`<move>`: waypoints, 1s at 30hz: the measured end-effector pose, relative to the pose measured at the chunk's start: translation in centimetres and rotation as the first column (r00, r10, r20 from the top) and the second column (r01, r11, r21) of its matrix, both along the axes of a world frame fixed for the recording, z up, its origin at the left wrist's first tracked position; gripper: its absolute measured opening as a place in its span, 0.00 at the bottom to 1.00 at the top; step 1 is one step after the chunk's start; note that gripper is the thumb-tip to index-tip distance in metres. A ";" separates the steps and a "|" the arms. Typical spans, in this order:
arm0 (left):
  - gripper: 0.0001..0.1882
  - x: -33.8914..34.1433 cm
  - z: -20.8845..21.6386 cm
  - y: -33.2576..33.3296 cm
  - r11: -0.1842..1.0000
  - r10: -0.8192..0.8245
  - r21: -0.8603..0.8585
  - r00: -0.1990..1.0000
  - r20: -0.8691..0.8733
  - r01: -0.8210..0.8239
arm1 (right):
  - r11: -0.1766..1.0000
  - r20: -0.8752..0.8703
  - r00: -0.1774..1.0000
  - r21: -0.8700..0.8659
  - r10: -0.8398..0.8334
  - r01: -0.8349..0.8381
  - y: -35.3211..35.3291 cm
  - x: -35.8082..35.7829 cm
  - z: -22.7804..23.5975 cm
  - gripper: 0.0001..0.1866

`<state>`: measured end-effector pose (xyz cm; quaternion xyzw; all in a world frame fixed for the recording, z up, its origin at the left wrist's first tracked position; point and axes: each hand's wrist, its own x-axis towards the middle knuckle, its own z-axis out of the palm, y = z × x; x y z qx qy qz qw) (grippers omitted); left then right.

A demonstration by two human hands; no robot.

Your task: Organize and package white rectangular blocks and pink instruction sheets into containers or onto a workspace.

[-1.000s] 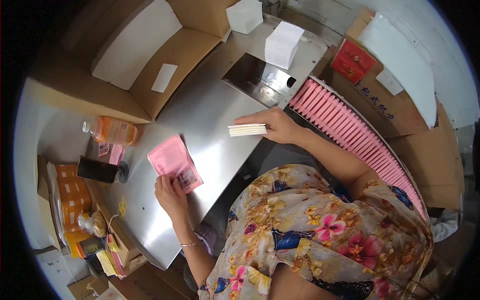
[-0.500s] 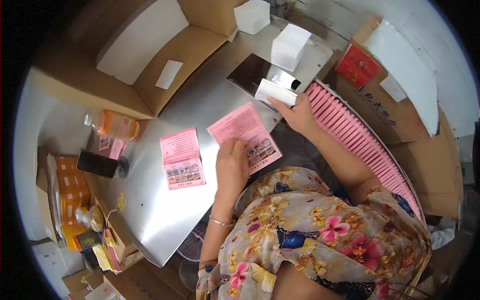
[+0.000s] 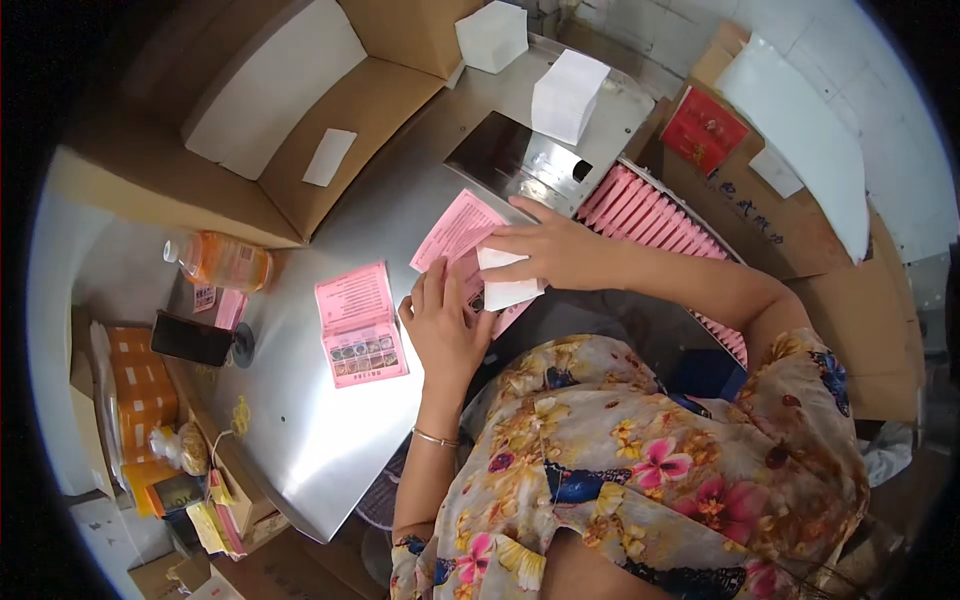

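A pink printed leaflet (image 3: 462, 222) lies at the front edge of the metal table. On it rests a small stack of folded white napkins (image 3: 508, 287). My right hand (image 3: 545, 250) lies over the napkins, its fingers stretched out and apart and its thumb pointing away from me. My left hand (image 3: 440, 325) touches the leaflet's left side with spread, slightly bent fingers; part of the leaflet is hidden beneath both hands. To the left, a second pink leaflet (image 3: 362, 325), creased across its middle, lies flat on the table.
Behind my hands is a shiny metal plate (image 3: 515, 160), with a tall white napkin stack (image 3: 568, 98) beyond. A box of pink packets (image 3: 650, 215) stands right. An open cardboard box (image 3: 350, 120), orange bottle (image 3: 220, 262) and phone (image 3: 190, 338) are left.
My right hand has brought the napkins left and down onto the leaflet, and its fingers have spread over them. My left hand has shifted slightly left and its fingers have opened out.
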<state>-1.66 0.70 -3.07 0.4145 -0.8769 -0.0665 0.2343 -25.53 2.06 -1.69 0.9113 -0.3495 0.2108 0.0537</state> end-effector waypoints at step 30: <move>0.07 -3.4 1.3 -3.4 0.981 -0.183 -0.069 0.982 -0.044 0.180 | 0.799 0.254 0.760 0.114 -0.599 0.591 -5.3 -13.0 3.8 0.14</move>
